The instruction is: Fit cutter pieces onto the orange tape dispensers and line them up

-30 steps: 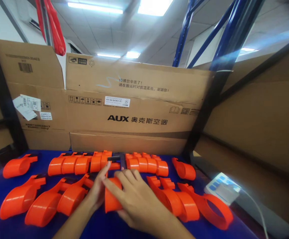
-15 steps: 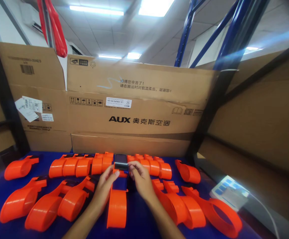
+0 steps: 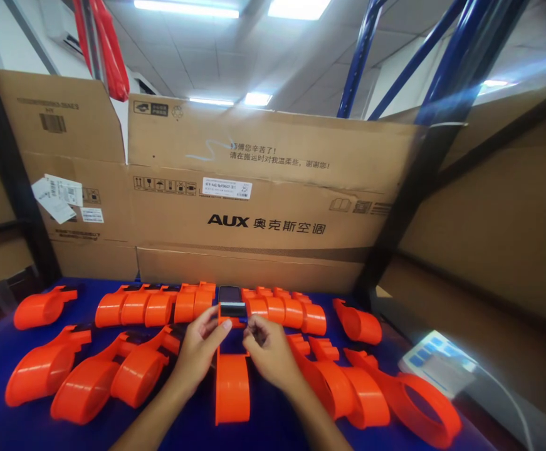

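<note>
An orange holder (image 3: 232, 388) with a wide rounded lower loop stands out at the centre, above the blue surface. At its upper end sits a small dark device (image 3: 231, 300) with a screen and a pale strip across it. My left hand (image 3: 203, 341) grips the holder's upper left side between thumb and fingers. On the other side, my right hand (image 3: 267, 347) is closed in a pinch close to the holder's upper right edge, below the device. A small blue bit shows at its fingertips; what it holds is too small to name.
Several orange holders (image 3: 40, 373) lie in two rows on the blue surface (image 3: 178, 426), left and right of my hands. A large cardboard sheet (image 3: 254, 250) stands behind. At the right is a white device (image 3: 437, 363) with a cable. Dark posts frame both sides.
The view has shifted slightly. The held holder's lower loop has moved a little right and up between my hands. My right fingers have curled in more tightly.
</note>
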`<state>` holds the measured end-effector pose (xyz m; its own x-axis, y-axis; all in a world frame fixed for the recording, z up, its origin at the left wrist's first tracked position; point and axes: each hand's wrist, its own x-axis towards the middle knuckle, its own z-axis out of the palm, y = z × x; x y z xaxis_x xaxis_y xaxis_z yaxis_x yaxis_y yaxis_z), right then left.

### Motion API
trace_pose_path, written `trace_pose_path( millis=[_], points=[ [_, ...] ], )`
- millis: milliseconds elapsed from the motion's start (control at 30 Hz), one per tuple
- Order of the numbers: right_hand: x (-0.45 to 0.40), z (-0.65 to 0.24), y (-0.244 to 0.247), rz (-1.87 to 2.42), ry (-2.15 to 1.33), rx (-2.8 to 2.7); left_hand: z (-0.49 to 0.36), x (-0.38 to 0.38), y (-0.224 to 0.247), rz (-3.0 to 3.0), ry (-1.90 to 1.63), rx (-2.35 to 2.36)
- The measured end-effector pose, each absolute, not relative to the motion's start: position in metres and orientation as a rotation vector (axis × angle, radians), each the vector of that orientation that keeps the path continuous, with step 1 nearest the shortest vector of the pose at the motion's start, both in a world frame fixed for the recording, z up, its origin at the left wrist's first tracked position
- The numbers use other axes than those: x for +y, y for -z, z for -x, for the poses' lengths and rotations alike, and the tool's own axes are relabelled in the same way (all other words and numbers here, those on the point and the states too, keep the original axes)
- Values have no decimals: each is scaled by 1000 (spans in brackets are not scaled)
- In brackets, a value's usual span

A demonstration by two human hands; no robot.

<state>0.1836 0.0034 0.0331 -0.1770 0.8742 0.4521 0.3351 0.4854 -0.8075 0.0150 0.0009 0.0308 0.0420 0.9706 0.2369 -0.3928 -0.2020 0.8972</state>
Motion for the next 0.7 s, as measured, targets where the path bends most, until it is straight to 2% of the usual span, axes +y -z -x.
trace_pose_path(
  millis=[700],
  points=[
    [-6, -181, -42, 1094, -544, -1766, -15, 0, -28, -1089, -1470, 706]
  ],
)
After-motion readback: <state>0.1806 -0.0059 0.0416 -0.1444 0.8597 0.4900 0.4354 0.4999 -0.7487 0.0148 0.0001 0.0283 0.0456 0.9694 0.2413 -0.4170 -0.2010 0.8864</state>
